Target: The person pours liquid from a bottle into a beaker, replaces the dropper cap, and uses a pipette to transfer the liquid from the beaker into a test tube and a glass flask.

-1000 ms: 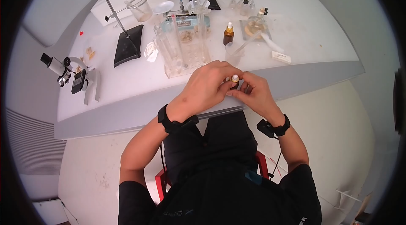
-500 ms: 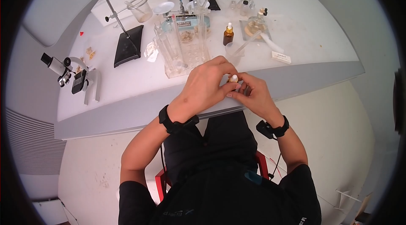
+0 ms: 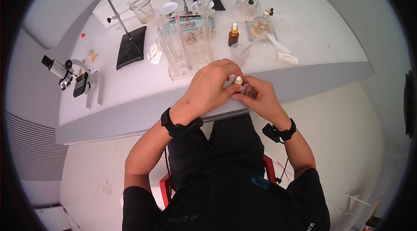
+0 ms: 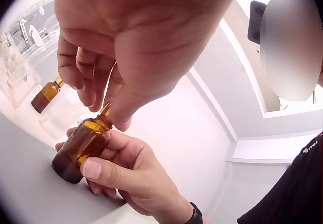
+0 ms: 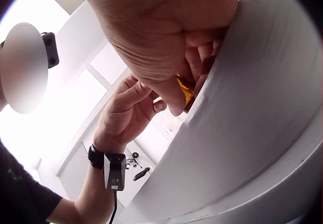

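My left hand [image 3: 206, 85] pinches the dropper cap of a small amber bottle, and its white rubber bulb [image 3: 238, 79] shows above the fingertips. Below it my right hand [image 3: 260, 92] grips the bottle's body near the table's front edge. In the left wrist view the amber dropper bottle [image 4: 70, 156] leans a little, with dark liquid in its lower part. A narrow stem [image 4: 105, 108] shows between its neck and the left fingers. Only a yellow sliver of the bottle is visible in the right wrist view, the rest being hidden by my right hand [image 5: 171, 47].
Beyond the hands stand a clear plastic cup [image 3: 239, 55], a second amber dropper bottle [image 3: 233, 37], a rack [image 3: 191, 68] of glass tubes and a blue balance [image 3: 186, 24]. Further left are a ring stand [image 3: 131, 48] and a microscope [image 3: 82, 79]. A spirit lamp [image 3: 262, 26] stands right.
The dropper cap has shifted slightly left between the fingers, and less of the dark bottle shows beneath it. Both hands keep their hold with only small movements.
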Available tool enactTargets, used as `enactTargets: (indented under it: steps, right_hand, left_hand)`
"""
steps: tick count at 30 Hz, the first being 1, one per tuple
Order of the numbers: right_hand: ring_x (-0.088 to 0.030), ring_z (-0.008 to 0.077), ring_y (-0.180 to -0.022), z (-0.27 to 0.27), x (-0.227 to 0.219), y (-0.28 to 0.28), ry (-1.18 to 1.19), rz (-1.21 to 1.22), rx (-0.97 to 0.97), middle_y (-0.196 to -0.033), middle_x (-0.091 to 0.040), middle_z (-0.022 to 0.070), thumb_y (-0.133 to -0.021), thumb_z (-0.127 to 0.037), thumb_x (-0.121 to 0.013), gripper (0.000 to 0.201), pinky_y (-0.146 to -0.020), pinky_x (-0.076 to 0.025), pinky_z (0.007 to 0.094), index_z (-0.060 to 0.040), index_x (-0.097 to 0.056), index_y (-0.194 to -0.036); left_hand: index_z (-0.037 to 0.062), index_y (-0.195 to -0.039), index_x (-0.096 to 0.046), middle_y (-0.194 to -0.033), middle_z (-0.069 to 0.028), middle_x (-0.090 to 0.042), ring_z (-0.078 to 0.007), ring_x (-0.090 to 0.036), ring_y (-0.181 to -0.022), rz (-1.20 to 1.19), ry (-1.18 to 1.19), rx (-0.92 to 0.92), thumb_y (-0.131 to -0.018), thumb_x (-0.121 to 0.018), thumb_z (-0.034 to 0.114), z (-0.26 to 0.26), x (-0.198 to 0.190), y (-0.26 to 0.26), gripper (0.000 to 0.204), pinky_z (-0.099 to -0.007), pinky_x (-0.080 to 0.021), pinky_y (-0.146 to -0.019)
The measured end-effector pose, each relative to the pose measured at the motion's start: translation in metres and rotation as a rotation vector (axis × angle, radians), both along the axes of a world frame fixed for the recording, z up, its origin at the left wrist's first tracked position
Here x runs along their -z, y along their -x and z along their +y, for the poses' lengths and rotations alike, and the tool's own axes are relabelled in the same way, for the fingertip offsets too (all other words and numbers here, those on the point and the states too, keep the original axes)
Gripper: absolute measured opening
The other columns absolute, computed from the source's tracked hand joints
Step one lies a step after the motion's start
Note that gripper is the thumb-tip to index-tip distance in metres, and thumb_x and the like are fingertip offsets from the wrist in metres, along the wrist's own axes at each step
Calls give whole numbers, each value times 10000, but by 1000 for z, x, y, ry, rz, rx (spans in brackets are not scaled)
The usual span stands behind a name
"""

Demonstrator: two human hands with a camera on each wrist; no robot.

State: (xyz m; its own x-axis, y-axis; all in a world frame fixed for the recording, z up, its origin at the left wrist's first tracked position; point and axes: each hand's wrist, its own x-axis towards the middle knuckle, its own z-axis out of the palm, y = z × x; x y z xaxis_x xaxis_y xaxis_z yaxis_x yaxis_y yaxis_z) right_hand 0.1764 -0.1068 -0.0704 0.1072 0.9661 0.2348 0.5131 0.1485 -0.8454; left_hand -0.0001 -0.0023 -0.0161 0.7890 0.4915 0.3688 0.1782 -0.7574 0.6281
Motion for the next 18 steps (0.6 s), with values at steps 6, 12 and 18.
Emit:
enactTargets:
  steps: [6,12,18]
  right_hand:
    - [-597,129,-603,-1,-2,1,-82,11,-20,-920,-713,96,-797,-89,-793,373,-581,-469,278,0,-654,-1131]
    - [-597,120,-616,-4,-7,0,-78,11,0,-962,-717,92,-805,-83,-783,372,-594,-479,263,4,-653,-1143]
    - [-584,99,-631,-5,-13,-2,-54,34,4,-973,-706,71,-809,-85,-780,373,-605,-475,251,-6,-661,-1154]
  left_hand:
    - [41,-897,-675,-956,-79,-683,-256,-647,-792,50,-92,-113,-735,-853,207,-6,-6,-1,292,-358,-530,-695]
    - [37,-985,-703,-964,-96,-685,-258,-644,-794,-121,-106,10,-760,-830,160,-9,-6,0,286,-360,-520,-695]
    - [31,-1023,-724,-958,-95,-687,-219,-621,-775,-19,92,-1,-790,-804,102,-2,-8,0,256,-331,-502,-698]
